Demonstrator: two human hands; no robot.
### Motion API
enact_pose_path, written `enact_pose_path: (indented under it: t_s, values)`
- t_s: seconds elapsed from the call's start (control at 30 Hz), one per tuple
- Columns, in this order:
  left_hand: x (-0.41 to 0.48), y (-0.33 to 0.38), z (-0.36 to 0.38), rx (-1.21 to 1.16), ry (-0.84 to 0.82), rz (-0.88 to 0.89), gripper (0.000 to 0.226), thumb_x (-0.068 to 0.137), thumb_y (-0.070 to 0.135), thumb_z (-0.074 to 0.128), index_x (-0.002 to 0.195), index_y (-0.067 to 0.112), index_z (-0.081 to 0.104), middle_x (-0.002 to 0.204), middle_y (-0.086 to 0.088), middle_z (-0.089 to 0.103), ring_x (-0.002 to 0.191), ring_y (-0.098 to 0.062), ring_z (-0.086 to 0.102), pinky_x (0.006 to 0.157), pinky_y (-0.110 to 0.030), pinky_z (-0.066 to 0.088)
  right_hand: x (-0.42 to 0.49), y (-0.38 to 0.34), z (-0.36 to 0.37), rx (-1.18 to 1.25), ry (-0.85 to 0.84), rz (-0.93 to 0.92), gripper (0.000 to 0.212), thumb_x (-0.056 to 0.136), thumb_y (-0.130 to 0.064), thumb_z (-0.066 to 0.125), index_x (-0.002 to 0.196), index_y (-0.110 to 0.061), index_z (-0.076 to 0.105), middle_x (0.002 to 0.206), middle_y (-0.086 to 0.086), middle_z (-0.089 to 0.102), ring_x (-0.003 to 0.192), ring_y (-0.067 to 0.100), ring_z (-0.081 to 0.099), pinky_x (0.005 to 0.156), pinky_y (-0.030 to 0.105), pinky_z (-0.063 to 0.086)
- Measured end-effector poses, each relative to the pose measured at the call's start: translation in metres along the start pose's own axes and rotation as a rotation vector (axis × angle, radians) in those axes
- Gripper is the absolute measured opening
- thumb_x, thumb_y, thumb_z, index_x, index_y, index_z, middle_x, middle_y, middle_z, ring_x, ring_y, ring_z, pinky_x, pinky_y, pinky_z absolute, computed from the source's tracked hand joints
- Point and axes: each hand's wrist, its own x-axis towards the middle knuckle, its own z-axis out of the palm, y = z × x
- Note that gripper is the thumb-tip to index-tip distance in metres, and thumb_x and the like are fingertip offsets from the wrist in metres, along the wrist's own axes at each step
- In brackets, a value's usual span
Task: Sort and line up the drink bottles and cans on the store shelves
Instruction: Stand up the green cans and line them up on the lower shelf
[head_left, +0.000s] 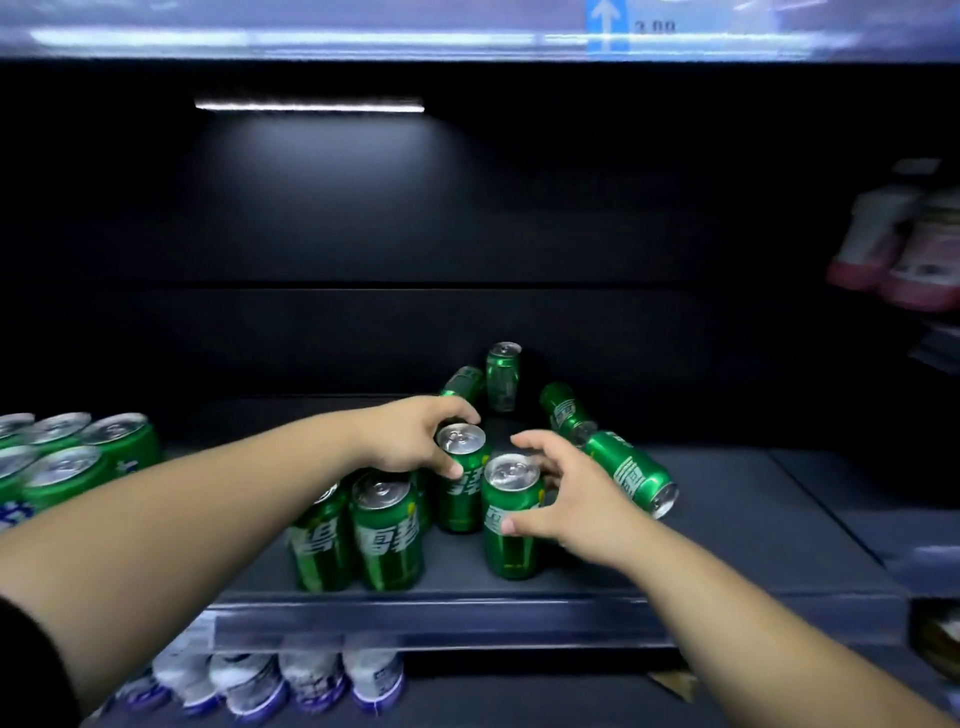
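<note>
Head view: shiny green cans (387, 540), some upright, others toppled.

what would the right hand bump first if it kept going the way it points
Likely the back can in the left hand, just past the front can the right hand grips; depth is unclear.

You're in a shop, facing a dark lit shelf (727, 483) stocked with green cans (387, 525), a price strip (441, 623) along its edge, white bottles (249, 680) below, a price tag (608, 26) above.
</note>
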Motion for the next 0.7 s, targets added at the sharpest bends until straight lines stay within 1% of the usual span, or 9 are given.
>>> enact_pose_path:
  t_s: [0.1,0.17,0.23,0.3,0.37,0.4,0.53,0.6,0.7]
  values:
    - [0.000,-0.002,0.002,0.055,-0.030,0.029,0.066,0.074,0.022,0.085,0.131,0.027,0.053,0.123,0.006,0.062,0.112,-0.014,0.059,0.101,-0.037,0.046,-0.004,0.004,0.013,0.022,0.028,0.017,0.084,0.048,-0.045,0.092,0.120,-0.056,0.051,0.124,-0.012,0.065,0.117,0.002,0.060,0.107,0.033,0.047]
    - [0.000,-0.006,-0.001,0.102,-0.035,0.047,0.068,0.073,0.029,0.085,0.133,0.028,0.053,0.125,0.007,0.061,0.113,-0.013,0.059,0.102,-0.035,0.045,-0.007,0.004,0.019,0.032,0.046,0.038,0.085,0.050,-0.043,0.092,0.121,-0.060,0.048,0.126,-0.011,0.064,0.118,0.004,0.060,0.103,0.033,0.050]
    - [0.000,-0.012,-0.004,0.089,-0.027,0.058,0.070,0.069,0.047,0.081,0.132,0.032,0.054,0.127,0.010,0.061,0.115,-0.010,0.059,0.104,-0.036,0.045,-0.013,0.006,0.022,0.031,0.050,0.068,0.082,0.053,-0.037,0.092,0.122,-0.051,0.050,0.125,-0.010,0.063,0.113,0.006,0.063,0.094,0.029,0.054]
    - [-0.002,-0.018,-0.004,0.048,-0.014,0.046,0.059,0.076,0.058,0.070,0.128,0.034,0.058,0.124,0.012,0.063,0.115,-0.008,0.059,0.105,-0.036,0.045,-0.018,0.008,0.024,0.033,0.043,0.106,0.072,0.059,-0.021,0.092,0.118,-0.036,0.053,0.120,-0.007,0.066,0.104,0.005,0.067,0.086,0.025,0.056]
    - [-0.002,-0.022,-0.002,0.047,0.022,0.029,0.039,0.093,0.054,0.058,0.125,0.033,0.062,0.122,0.011,0.066,0.115,-0.010,0.060,0.105,-0.036,0.044,-0.021,0.011,0.029,0.043,0.064,0.134,0.066,0.064,-0.004,0.091,0.116,-0.025,0.055,0.116,-0.001,0.068,0.097,0.002,0.069,0.081,0.023,0.056]
    - [-0.002,-0.022,0.000,0.078,0.043,0.018,0.036,0.097,0.053,0.051,0.125,0.034,0.063,0.123,0.010,0.067,0.116,-0.012,0.059,0.105,-0.036,0.044,-0.021,0.012,0.032,0.053,0.081,0.144,0.066,0.064,-0.001,0.090,0.116,-0.023,0.056,0.115,0.001,0.069,0.096,0.003,0.070,0.080,0.023,0.056]
    - [-0.003,-0.019,0.002,0.152,0.058,-0.001,0.036,0.101,0.051,0.042,0.128,0.035,0.060,0.127,0.007,0.065,0.118,-0.016,0.057,0.102,-0.037,0.044,-0.024,0.010,0.051,0.090,0.108,0.172,0.063,0.063,-0.009,0.091,0.114,-0.027,0.059,0.117,0.002,0.069,0.103,0.009,0.070,0.089,0.030,0.058]
    - [-0.003,-0.019,0.002,0.164,0.060,0.003,0.036,0.102,0.050,0.041,0.128,0.035,0.060,0.129,0.007,0.064,0.120,-0.017,0.056,0.102,-0.036,0.043,-0.027,0.008,0.063,0.094,0.117,0.165,0.058,0.066,-0.015,0.088,0.114,-0.033,0.059,0.117,-0.004,0.069,0.107,0.008,0.068,0.095,0.029,0.055]
    - [-0.003,-0.020,0.004,0.178,0.065,-0.001,0.035,0.102,0.050,0.039,0.128,0.038,0.059,0.130,0.007,0.063,0.122,-0.018,0.055,0.101,-0.035,0.043,-0.032,0.005,0.080,0.004,0.122,0.144,0.060,0.060,-0.040,0.081,0.115,-0.046,0.057,0.119,-0.016,0.063,0.113,0.004,0.061,0.095,0.031,0.055]
